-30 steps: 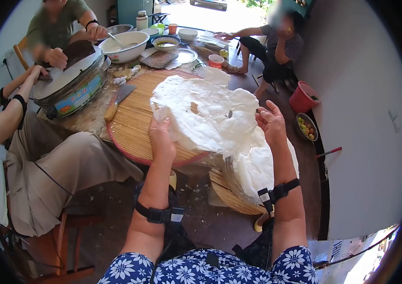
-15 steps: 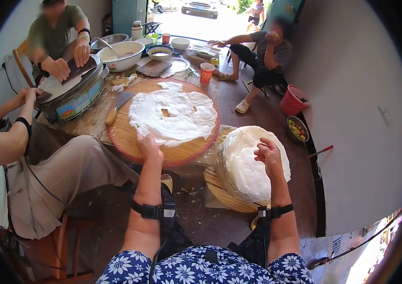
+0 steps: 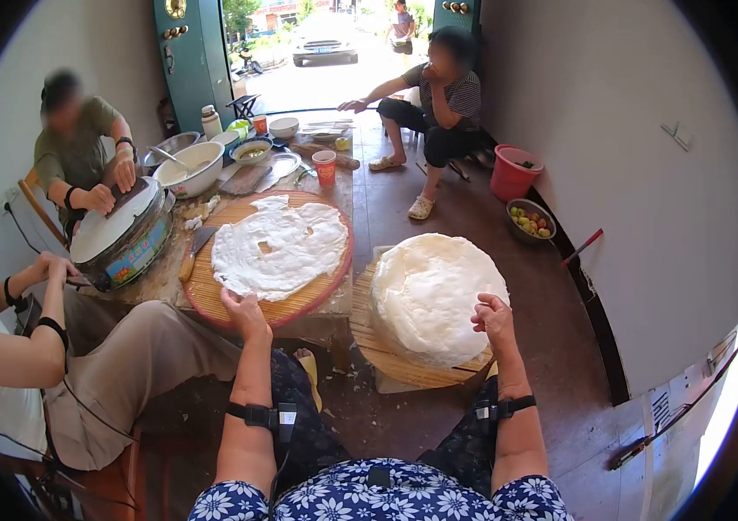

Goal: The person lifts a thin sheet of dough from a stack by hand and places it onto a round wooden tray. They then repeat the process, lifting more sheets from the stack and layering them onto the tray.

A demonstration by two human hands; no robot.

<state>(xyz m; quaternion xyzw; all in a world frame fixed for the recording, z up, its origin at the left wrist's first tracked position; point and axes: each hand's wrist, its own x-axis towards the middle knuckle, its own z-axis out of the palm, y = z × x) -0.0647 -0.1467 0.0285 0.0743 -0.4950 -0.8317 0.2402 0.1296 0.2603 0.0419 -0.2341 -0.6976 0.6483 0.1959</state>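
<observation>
A thin white flatbread (image 3: 286, 256) with ragged edges and small holes lies on a round slatted board (image 3: 204, 291). My left hand (image 3: 247, 315) is at its near edge, the fingers pinched on the rim. On the right, a thick stack of white flatbreads (image 3: 434, 291) rests on another round slatted board (image 3: 377, 347). My right hand (image 3: 495, 319) hovers by the stack's right edge, its fingers curled together; what they hold, if anything, I cannot make out. A wood-handled scraper (image 3: 197, 252) lies at the left of the first board.
At left, a co-worker's hands (image 3: 112, 198) spread batter on a round griddle (image 3: 138, 252); another person sits close by. Bowls (image 3: 195, 174) and a red paper cup (image 3: 324, 168) stand behind the board. A seated person, red bucket (image 3: 515, 174) and fruit bowl (image 3: 531, 221) are farther right.
The view has tilted upward and shifted right. My right hand has gone from above the stack to its right edge. My left hand stays at the flatbread's near edge.
</observation>
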